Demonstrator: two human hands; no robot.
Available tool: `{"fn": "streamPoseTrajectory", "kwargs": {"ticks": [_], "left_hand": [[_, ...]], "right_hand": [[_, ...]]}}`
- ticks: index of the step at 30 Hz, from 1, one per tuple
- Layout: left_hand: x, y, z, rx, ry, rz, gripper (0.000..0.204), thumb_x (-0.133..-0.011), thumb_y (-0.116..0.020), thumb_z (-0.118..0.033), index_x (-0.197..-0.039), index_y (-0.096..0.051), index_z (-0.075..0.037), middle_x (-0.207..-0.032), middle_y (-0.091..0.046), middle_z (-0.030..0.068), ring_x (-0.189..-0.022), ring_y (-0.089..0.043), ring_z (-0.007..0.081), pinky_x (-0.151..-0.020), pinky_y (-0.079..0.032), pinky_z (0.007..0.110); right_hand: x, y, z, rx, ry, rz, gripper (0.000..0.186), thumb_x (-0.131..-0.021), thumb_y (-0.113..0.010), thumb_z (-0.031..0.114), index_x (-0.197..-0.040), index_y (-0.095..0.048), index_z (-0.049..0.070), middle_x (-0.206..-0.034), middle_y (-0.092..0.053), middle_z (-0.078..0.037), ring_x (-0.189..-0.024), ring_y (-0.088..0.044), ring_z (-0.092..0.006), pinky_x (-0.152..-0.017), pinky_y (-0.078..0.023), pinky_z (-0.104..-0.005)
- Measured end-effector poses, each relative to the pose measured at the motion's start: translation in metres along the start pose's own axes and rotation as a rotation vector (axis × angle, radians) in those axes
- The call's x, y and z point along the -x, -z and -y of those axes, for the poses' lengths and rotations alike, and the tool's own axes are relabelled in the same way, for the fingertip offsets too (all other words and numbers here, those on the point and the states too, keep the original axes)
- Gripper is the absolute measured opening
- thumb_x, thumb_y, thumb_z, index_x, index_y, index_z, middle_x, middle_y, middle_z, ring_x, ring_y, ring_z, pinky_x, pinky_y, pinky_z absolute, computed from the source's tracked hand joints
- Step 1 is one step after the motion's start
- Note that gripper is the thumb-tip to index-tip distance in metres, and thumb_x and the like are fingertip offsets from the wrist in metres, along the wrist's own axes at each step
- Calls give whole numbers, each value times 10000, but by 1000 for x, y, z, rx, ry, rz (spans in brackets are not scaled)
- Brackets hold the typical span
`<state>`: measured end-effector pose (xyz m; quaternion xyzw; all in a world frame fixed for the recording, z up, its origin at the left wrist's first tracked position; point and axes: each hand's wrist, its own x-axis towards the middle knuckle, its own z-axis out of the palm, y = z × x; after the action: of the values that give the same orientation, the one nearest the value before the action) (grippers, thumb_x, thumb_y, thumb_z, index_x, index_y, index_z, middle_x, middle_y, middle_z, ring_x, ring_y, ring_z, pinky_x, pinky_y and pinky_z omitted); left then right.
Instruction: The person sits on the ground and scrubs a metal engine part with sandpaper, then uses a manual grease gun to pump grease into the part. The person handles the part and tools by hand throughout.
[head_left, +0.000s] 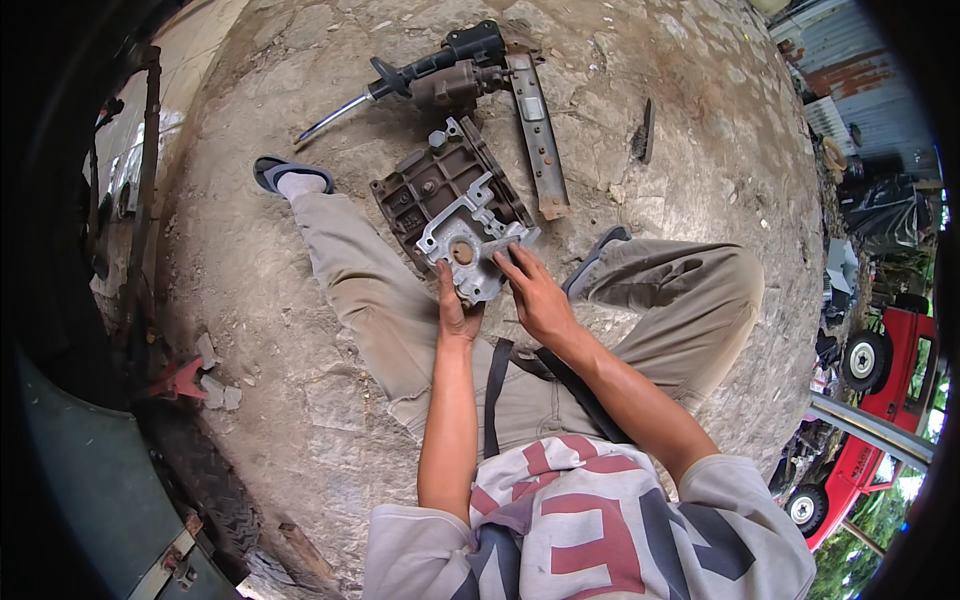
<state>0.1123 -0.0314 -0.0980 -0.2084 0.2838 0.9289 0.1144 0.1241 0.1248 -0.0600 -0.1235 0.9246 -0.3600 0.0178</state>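
A silver cast-metal engine cover [446, 238], with a round hole and an irregular flanged rim, is tilted up in front of me. My left hand [458, 312] grips its near lower edge, thumb along the side. On the cover's right part, my right hand [541, 300] presses a small flat grey piece [499, 246] with its fingertips; the piece's kind is unclear, as the fingers partly hide it. Just beyond the cover, and partly behind it, a brown engine block [412, 192] rests on the ground between my legs.
Past the block lie a black shock absorber [420, 72], a rusty cylindrical part [450, 88] and a long metal bracket [540, 135]. A dark flat strip [648, 130] lies farther right. Red vehicle [890, 370] at right; red stand [180, 380] at left.
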Motion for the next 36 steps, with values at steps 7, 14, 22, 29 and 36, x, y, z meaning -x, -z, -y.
{"fn": "streamPoseTrajectory", "kwargs": {"ticks": [7, 14, 22, 29, 36], "left_hand": [[2, -4, -2, 28, -50, -5, 751, -981, -476, -655, -1504, -403, -122, -1460, -526, 76, -1343, -503, 274, -1155, -374, 474], [3, -6, -1, 10, -30, -9, 737, -982, -496, -640, -1499, -406, -124, -1457, -522, 73, -1336, -503, 275, -1158, -368, 480], [8, -14, -5, 71, -67, -73, 700, -1004, -432, -633, -1491, -420, -130, -1443, -530, 88, -1325, -511, 280, -1137, -380, 494], [9, -17, -5, 103, -75, -165, 620, -1012, -453, -574, -1447, -477, -132, -1401, -561, 74, -1289, -533, 275, -1108, -401, 488], [7, -9, -12, 107, -73, -147, 616, -1019, -435, -559, -1440, -486, -113, -1393, -567, 78, -1283, -536, 278, -1109, -400, 479]], "right_hand": [[-2, 3, 1, 5, 21, 13, 565, -915, -563, -4, -1462, -503, 124, -1492, -462, -226, -1386, -430, -419, -1130, -396, -466], [-1, 1, 3, -81, 2, 12, 617, -870, -557, -43, -1463, -504, 117, -1490, -473, -216, -1400, -417, -409, -1135, -394, -464], [-2, 6, 6, -83, 58, 74, 653, -839, -571, -55, -1466, -505, 117, -1508, -456, -211, -1409, -406, -412, -1137, -394, -463], [-4, 5, 5, -93, 80, 59, 664, -830, -596, -45, -1466, -504, 124, -1512, -455, -206, -1410, -410, -404, -1136, -403, -459], [-4, 8, 11, -97, 123, 75, 658, -836, -613, -37, -1463, -508, 133, -1511, -464, -194, -1410, -416, -399, -1136, -404, -458]]}}
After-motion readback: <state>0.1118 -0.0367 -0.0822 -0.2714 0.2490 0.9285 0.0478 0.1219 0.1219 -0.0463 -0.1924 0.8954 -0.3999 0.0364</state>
